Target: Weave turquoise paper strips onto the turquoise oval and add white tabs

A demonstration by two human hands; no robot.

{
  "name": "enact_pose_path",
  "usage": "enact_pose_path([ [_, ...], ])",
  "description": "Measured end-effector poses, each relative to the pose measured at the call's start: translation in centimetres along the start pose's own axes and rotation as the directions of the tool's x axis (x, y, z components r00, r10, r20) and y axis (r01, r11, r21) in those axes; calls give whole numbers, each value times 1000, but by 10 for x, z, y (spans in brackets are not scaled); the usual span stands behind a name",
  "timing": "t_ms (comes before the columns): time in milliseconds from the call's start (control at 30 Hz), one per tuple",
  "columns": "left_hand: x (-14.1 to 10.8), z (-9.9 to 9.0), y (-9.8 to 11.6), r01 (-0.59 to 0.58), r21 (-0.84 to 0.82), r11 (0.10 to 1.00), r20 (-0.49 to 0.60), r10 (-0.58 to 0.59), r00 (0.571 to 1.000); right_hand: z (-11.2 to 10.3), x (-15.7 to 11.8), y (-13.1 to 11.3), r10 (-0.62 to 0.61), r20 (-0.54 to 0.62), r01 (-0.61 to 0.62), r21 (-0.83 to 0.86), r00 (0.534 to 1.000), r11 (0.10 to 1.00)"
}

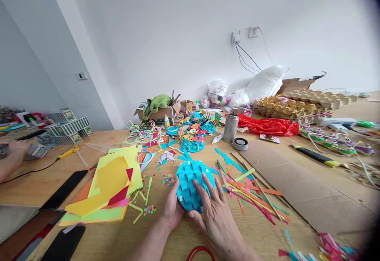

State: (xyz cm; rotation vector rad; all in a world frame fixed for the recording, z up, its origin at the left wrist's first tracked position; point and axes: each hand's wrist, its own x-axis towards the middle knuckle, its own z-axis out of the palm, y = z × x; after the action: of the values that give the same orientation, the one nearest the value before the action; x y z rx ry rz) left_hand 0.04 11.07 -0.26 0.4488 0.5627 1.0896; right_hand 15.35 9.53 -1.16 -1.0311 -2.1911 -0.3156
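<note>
A round blue paper disc with rows of wavy strips and small white squares near its rim is tilted up over the table. My left hand holds its lower left edge, thumb at the side and the other fingers hidden beneath. Across the disc's right part lies my right hand, fingers spread and fingertips touching the strips. Just beyond stands a similar blue piece topped with colourful paper fish. A white paper fish cutout and a tape ring lie to the left. Red scissor handles show at the bottom edge.
Yellow paper sheets are stacked left; coloured strips lie right. A steel flask stands behind, its lid beside it. Cardboard and a utility knife are on the right. Another person's hand is far left.
</note>
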Motion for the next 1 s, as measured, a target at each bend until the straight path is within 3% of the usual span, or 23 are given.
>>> enact_pose_path([
  [467, 0, 2, 2, -9, 12, 1000, -21, 10, 1000, 3, -1, -4, -22, -53, 19, -52, 998, 998],
  [600, 1, 0, 2, -13, 10, 1000, -27, 13, 1000, 4, -4, -4, 80, 10, -81, 105, 997, 991],
  [700, 2, 0, 3, 5, 18, 1000, -34, -5, 999, 0, -8, -3, 228, 33, -227, 308, 973, 924],
  [833, 3, 1, 4, 3, -1, 1000, -26, -3, 1000, -5, -6, 8, 463, -50, -361, 555, 885, 749],
  [900, 2, 2, 4, -4, -15, 1000, -33, 4, 999, -5, -2, 18, 614, -64, -433, 651, 787, 624],
  [1000, 0, 3, 5, 27, -20, 999, -57, -29, 998, -3, 4, 31, 802, 91, -556, 766, 590, 322],
])
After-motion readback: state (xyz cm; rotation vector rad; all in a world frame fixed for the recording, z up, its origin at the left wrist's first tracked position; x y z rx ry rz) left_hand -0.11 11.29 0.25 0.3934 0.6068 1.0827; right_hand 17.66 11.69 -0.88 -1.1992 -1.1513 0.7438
